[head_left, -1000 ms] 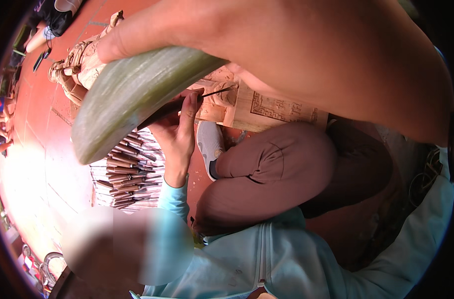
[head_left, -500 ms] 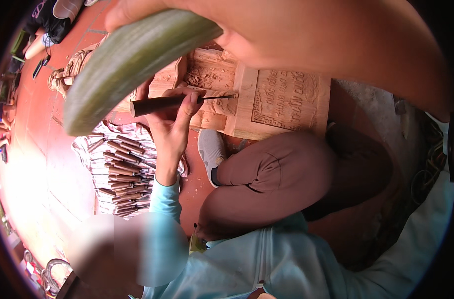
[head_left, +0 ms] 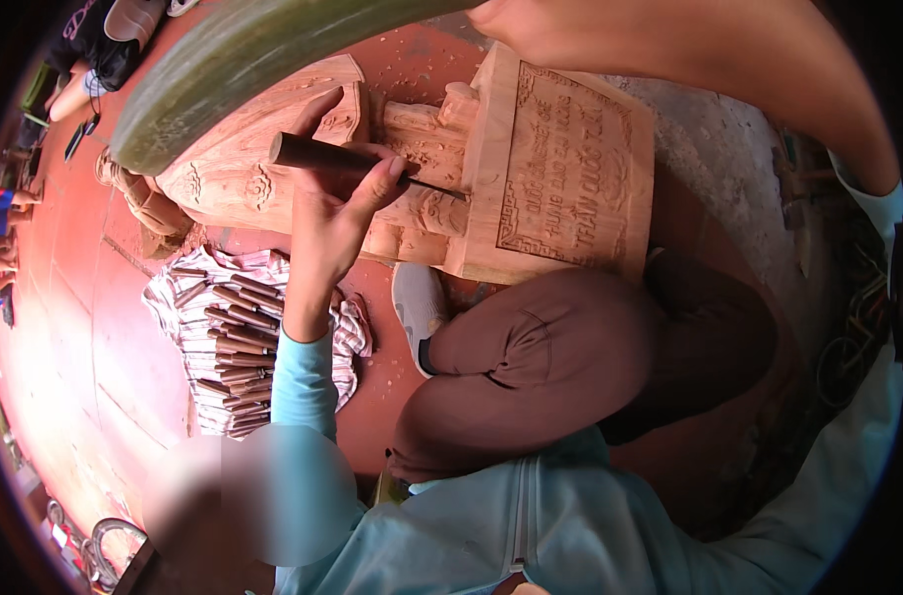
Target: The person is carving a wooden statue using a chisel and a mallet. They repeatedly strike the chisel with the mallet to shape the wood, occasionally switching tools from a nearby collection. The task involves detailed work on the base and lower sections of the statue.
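My left hand [head_left: 337, 213] is wrapped round the dark handle of a chisel [head_left: 317, 156]. The chisel's thin blade slants down to the right, its tip at a carved wooden statue [head_left: 426, 164] near the edge of its block-shaped base [head_left: 486, 164]. Relief lettering and a patterned border cover the face of that base. High at the top edge, my right hand [head_left: 541, 25] grips a long, rounded green club-like mallet [head_left: 233, 64], held above the statue and apart from the chisel. Some of the right hand's fingers lie outside the picture.
Several dark-handled carving tools [head_left: 243, 347] lie on a striped cloth [head_left: 183, 322] left of my bent leg [head_left: 570, 337]. Wood chips dot the red tiled floor [head_left: 84, 297]. At the far upper left a person's leg [head_left: 71, 94] shows. Grey concrete [head_left: 719, 139] runs along the right.
The mallet and my right hand have risen toward the top edge, uncovering more of the statue. The chisel's handle end has swung upward, while its tip stays near the same spot.
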`<state>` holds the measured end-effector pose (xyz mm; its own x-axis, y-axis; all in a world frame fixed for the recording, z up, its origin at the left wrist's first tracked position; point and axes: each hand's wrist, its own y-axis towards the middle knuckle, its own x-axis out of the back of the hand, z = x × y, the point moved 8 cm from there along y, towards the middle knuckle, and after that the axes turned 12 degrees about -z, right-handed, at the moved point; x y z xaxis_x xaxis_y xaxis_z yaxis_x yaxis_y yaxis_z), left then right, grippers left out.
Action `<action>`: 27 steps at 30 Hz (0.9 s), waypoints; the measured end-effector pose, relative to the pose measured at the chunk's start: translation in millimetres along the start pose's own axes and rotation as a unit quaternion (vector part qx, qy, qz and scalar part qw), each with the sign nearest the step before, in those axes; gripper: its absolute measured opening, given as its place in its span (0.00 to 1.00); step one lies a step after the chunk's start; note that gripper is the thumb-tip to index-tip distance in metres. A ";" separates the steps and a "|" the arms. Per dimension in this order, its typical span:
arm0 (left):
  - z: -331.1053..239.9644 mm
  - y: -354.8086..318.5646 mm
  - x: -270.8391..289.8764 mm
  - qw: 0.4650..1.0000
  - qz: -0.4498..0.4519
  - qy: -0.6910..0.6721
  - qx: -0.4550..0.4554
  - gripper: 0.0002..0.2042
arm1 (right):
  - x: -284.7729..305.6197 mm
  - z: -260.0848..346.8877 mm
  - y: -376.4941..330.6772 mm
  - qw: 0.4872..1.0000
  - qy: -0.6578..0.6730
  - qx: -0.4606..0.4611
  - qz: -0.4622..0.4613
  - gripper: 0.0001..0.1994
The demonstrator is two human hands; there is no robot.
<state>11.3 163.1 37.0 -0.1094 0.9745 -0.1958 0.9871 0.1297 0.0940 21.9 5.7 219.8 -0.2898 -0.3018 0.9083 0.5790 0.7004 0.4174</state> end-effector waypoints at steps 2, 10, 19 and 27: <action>10.2 2.6 -37.9 0.997 0.033 -0.025 0.071 0.34 | 26.6 -5.7 -24.1 0.998 -0.043 -0.029 0.022 0.24; -4.1 14.6 -18.6 0.998 0.062 0.021 0.022 0.34 | 47.3 -7.0 -33.8 0.999 -0.012 -0.032 0.016 0.25; -16.7 19.4 -37.2 0.995 0.092 0.044 -0.019 0.30 | 57.6 0.4 -39.6 0.999 -0.004 -0.031 0.015 0.25; -9.2 -67.9 9.7 0.980 -0.146 -0.045 -0.125 0.29 | 58.8 15.7 -42.3 1.000 0.008 -0.017 0.012 0.25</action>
<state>-57.8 165.5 37.7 -0.3608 0.8710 -0.3335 0.8548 0.4518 0.2552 -31.6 -31.5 255.0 -0.2634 -0.2968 0.9179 0.6104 0.6855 0.3968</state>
